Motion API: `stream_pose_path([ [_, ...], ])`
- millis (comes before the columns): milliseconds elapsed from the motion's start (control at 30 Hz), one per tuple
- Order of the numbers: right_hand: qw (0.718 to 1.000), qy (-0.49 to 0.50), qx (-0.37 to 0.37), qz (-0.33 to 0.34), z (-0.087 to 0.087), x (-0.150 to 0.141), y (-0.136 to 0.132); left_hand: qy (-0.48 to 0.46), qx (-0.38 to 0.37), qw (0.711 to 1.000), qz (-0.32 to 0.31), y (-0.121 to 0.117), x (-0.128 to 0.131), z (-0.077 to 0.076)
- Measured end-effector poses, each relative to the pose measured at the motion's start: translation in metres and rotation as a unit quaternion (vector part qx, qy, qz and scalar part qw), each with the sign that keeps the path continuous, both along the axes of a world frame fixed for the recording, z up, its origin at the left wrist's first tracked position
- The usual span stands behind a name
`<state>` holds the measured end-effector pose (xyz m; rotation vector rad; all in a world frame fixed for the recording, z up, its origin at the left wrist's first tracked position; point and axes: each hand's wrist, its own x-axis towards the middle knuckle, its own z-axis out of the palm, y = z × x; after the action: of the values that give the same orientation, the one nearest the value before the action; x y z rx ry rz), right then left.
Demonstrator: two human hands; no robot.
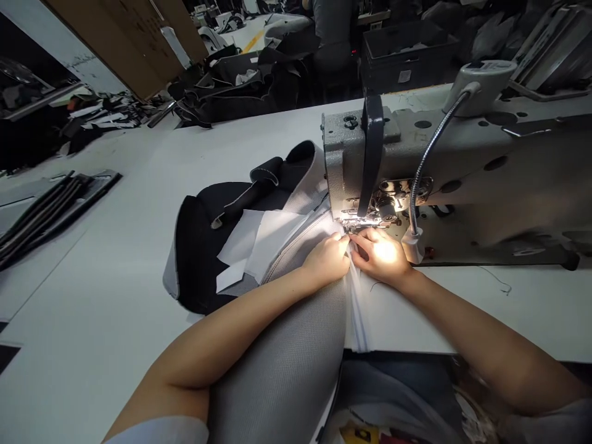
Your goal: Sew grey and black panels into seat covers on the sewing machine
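Observation:
A grey mesh fabric piece runs from my lap up to the needle of a grey sewing machine. My left hand rests on the fabric just left of the presser foot, fingers curled and pinching its edge. My right hand lies just right of the needle under the machine's lamp, fingers pressed on the white layered edge of the same piece. White lining panels and black padded parts of the piece are bunched to the left of the machine.
The white worktable spreads to the left. Black strips lie stacked at its left edge. Dark fabric heaps, a cardboard sheet and a dark crate stand at the back. A gooseneck lamp curves over the needle.

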<state>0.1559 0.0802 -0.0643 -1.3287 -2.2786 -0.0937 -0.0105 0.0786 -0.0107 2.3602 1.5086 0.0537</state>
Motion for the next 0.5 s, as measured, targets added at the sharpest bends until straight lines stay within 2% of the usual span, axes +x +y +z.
stream_pose_path([
  [167, 1.000, -0.008, -0.013, 0.009, 0.003, -0.001, -0.004, -0.005, 0.001, 1.000, 0.002, -0.003, -0.001, 0.000],
  [300, 0.999, -0.009, -0.015, 0.035, 0.015, 0.007, -0.024, -0.003, 0.004, 1.000, 0.005, -0.002, -0.002, -0.001],
  [400, 0.999, -0.036, -0.015, 0.029, 0.019, 0.032, -0.044, 0.000, 0.012, 1.000, 0.011, -0.001, -0.002, -0.001],
  [500, 0.998, -0.053, -0.016, -0.005, 0.010, 0.068, -0.056, -0.004, 0.013, 1.000, 0.020, -0.001, -0.001, -0.001],
])
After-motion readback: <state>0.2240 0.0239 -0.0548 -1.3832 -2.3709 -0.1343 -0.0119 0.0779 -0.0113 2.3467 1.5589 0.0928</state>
